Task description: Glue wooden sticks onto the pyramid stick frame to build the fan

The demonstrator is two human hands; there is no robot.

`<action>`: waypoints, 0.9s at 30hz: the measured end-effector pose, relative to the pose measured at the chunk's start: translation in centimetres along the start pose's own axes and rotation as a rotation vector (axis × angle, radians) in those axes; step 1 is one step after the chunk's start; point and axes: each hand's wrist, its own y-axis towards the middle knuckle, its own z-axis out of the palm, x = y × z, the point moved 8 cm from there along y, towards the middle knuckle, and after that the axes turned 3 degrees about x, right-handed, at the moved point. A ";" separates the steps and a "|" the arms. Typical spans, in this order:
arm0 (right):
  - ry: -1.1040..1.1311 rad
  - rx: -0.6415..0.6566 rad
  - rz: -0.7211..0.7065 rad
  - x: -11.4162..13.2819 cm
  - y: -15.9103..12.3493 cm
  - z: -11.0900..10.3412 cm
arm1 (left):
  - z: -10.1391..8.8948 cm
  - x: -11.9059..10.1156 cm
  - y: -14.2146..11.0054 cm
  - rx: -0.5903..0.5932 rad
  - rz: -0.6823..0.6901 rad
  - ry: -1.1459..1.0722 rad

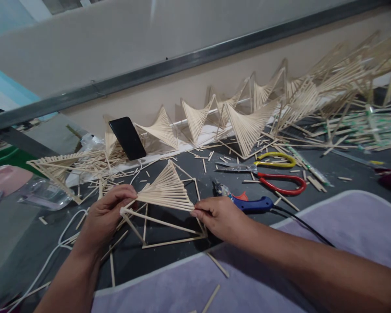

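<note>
Between my hands stands a wooden stick frame [169, 189], with thin round sticks laid side by side in a twisted fan across its top. The fingers of my left hand [109, 211] pinch the left end of the fan's front stick. At the other end, my right hand [220, 217] grips that stick's right tip against the frame. The open lower part of the frame rests on the dark table [176, 265]. Just beyond my right hand lies a blue glue gun [252, 204] with an orange-red trigger, its nozzle toward the frame.
Behind the glue gun lie scissors [260, 167] with one yellow and one red handle. A black phone [127, 138] leans at the back. Several finished fan-shaped stick pieces [197, 117] line the wall. Loose sticks, a white cable [57, 248] and a purple cloth [263, 278] are around.
</note>
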 end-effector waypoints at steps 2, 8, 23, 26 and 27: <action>0.011 -0.001 0.012 -0.1 0.0 0.1 | 0.1 0.3 0.0 0.045 -0.014 -0.052; 0.007 -0.008 -0.002 -0.1 0.0 0.2 | -0.5 0.0 -0.1 -0.003 0.013 -0.014; -0.243 -0.032 -0.114 0.9 -0.5 0.0 | -0.6 -1.2 -0.1 0.011 0.058 0.035; -0.381 -0.049 -0.189 1.5 -0.8 -0.2 | -0.5 -1.4 -0.1 0.018 0.063 0.068; -0.417 -0.047 -0.209 1.7 -0.8 -0.2 | -0.5 -1.3 -0.1 0.023 0.056 0.080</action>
